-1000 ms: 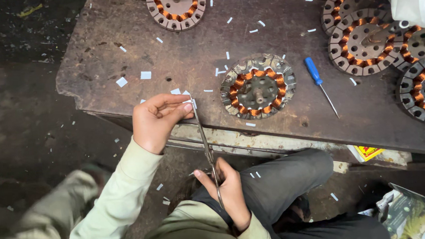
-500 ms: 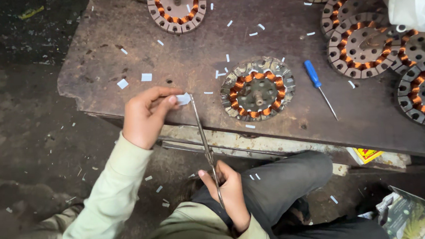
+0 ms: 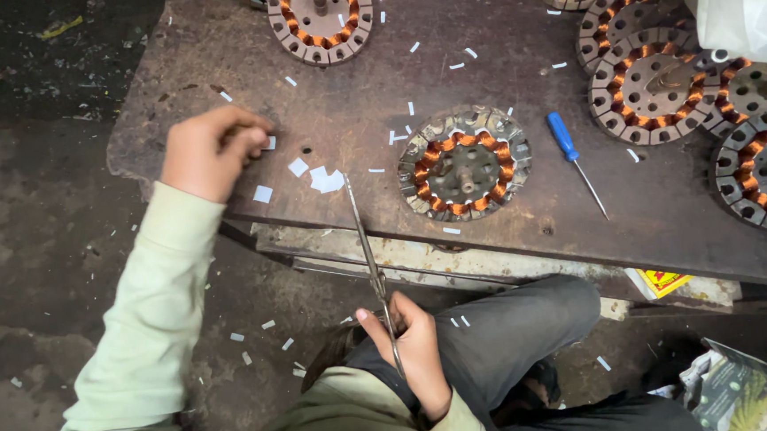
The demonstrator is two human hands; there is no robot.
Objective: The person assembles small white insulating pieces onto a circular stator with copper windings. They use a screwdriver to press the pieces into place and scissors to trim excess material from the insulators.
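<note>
My right hand (image 3: pixel 412 351) grips the handles of long scissors (image 3: pixel 366 243) near my lap, blades pointing up toward the rusty metal table (image 3: pixel 349 84). My left hand (image 3: pixel 211 149) rests on the table's left part with fingers curled, pinching a small white paper piece (image 3: pixel 270 143). Other white cut pieces (image 3: pixel 324 179) lie just right of that hand near the scissor tips. A round motor stator with copper windings (image 3: pixel 465 163) sits right of the scissors.
A blue-handled screwdriver (image 3: pixel 573 159) lies right of the stator. Several more stators (image 3: pixel 650 84) crowd the table's right side and back. A white bag (image 3: pixel 748 2) hangs at top right. Paper scraps litter the dark floor (image 3: pixel 40 263).
My left hand has moved left and away from the scissor tips onto the table. A cut white piece now lies on the table by the blades. My right hand stays put.
</note>
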